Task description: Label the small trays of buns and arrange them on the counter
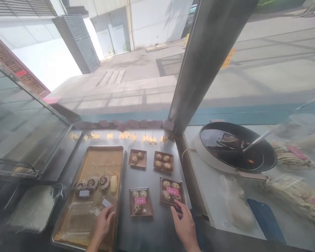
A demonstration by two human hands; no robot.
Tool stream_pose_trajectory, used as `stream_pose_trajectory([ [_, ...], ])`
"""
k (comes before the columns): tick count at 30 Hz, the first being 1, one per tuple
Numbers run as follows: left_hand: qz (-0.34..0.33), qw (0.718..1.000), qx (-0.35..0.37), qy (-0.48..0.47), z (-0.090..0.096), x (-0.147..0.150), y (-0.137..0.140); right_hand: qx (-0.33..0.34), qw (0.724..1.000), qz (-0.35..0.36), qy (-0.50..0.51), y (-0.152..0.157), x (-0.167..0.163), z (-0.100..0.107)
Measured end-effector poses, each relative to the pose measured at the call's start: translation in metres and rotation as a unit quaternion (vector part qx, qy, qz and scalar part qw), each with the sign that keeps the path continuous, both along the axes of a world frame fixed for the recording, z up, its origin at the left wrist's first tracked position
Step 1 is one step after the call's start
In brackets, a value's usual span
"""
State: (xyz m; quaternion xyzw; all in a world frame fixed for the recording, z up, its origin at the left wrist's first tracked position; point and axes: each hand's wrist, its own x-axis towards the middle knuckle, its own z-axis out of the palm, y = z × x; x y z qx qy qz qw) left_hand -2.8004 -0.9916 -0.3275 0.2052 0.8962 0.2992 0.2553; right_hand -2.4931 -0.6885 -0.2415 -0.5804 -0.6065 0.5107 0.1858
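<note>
On the dark counter [152, 231], boxes of pastries [172, 191]; right hand [185, 225] touches one, grip wide.

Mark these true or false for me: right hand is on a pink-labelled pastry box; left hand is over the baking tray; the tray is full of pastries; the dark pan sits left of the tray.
1. The right hand touches a pink-labelled pastry box. True.
2. The left hand is over the baking tray. True.
3. The tray is full of pastries. False: only a short row of spiral pastries lies on it.
4. The dark pan sits left of the tray. False: it is to the right.
</note>
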Motion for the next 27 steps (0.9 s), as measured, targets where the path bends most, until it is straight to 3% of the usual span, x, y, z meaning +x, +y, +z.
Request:
stream_pose_trajectory([
  [3, -0.024, 0.998, 0.02, -0.063, -0.004, -0.011, -0.002, -0.015, 0.999, 0.031, 0.016, -0.005, -0.016, 0.014],
  [7, -0.035, 0.997, 0.027, -0.064, 0.002, -0.018, 0.004, -0.018, 0.998, 0.047, 0.025, -0.009, -0.028, 0.027],
  [11, -0.089, 0.995, -0.017, 0.036, 0.004, -0.011, 0.01, -0.016, 0.999, 0.036, 0.036, -0.014, -0.029, 0.025],
  [17, -0.133, 0.957, -0.131, 0.222, 0.022, 0.009, 0.022, -0.03, 0.998, 0.015, 0.047, -0.021, -0.019, 0.021],
  [27, -0.104, 0.941, -0.154, 0.285, 0.056, 0.04, 0.018, -0.06, 0.997, 0.02, 0.035, -0.021, -0.025, 0.023],
])
